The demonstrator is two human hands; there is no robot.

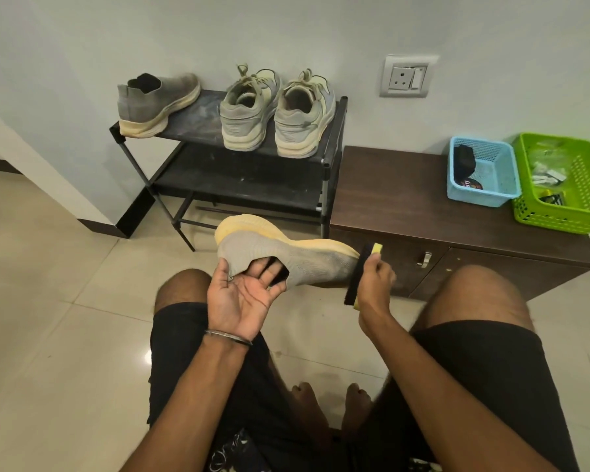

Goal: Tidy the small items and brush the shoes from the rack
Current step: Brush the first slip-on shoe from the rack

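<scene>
A grey knit slip-on shoe (280, 250) with a yellowed sole is held upside down in front of me. My left hand (242, 294) has its fingers pushed into the shoe's opening and its thumb on the heel collar, gripping it. My right hand (375, 284) grips a yellow-backed brush (358, 267) with black bristles set against the shoe's toe. On the black rack (225, 172) its matching grey shoe (157, 103) stands at the top left, beside a pair of laced grey sneakers (276, 114).
A dark wooden cabinet (406, 199) stands right of the rack. It carries a blue basket (484, 172) with dark items and a green basket (566, 182) with several small items. A wall socket (407, 76) sits above. My knees flank the hands over a tiled floor.
</scene>
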